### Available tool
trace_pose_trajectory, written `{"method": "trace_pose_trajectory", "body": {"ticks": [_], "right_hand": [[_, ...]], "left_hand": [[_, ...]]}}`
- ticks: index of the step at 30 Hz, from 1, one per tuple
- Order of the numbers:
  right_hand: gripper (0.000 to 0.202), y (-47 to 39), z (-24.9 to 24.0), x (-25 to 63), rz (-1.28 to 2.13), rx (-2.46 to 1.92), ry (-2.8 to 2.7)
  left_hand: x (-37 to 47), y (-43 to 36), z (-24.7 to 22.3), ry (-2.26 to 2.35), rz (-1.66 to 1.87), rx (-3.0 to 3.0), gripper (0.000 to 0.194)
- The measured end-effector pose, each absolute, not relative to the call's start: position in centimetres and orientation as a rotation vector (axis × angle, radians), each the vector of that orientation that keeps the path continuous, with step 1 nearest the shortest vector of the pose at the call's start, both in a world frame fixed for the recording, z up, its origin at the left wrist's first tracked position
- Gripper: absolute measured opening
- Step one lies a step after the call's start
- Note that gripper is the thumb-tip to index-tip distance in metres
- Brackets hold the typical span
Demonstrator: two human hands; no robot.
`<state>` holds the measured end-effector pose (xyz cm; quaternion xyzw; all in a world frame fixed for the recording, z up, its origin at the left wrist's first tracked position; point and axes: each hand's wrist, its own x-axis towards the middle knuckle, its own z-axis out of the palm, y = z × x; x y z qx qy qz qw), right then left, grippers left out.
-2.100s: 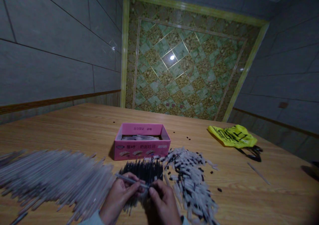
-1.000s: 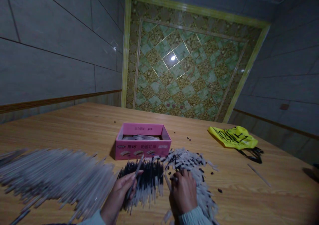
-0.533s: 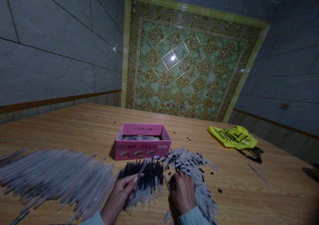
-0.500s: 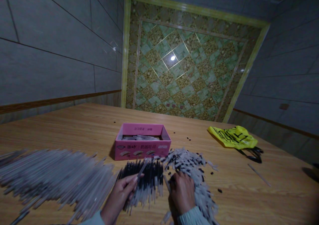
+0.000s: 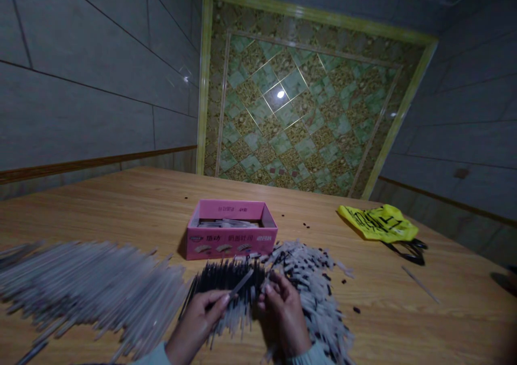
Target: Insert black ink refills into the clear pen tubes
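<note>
The slim grey tube (image 5: 242,282) is in front of the pink box (image 5: 231,242), pinched between thumb and fingers of the left hand (image 5: 205,312). Its long axis slants away and rightward toward the box's front; the free end points just short of the right hand (image 5: 285,307), whose fingers are curled in, though whether they grip a small piece is too blurred to tell. Black-ended rods (image 5: 214,273) lie before the box, pale short pieces (image 5: 323,296) at its right front. A yellow bag (image 5: 377,222) sits on the counter (image 5: 133,201), well to its right.
</note>
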<state>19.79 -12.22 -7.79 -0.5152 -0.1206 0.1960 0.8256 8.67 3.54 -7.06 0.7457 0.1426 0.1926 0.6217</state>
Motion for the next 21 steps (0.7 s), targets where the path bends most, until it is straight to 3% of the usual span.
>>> {"method": "trace_pose_trajectory", "body": {"ticks": [9, 21], "right_hand": [[0.041, -13.1, -8.1, 20.7, 0.452, -1.127, -0.393], [0.037, -12.7, -8.1, 20.8, 0.371, -1.277, -0.411]], "left_hand": [[8.6, 4.0, -7.0, 0.273, 0.483, 1.844, 0.031], [8.4, 3.7, -6.6, 0.272, 0.445, 1.885, 0.034]]}}
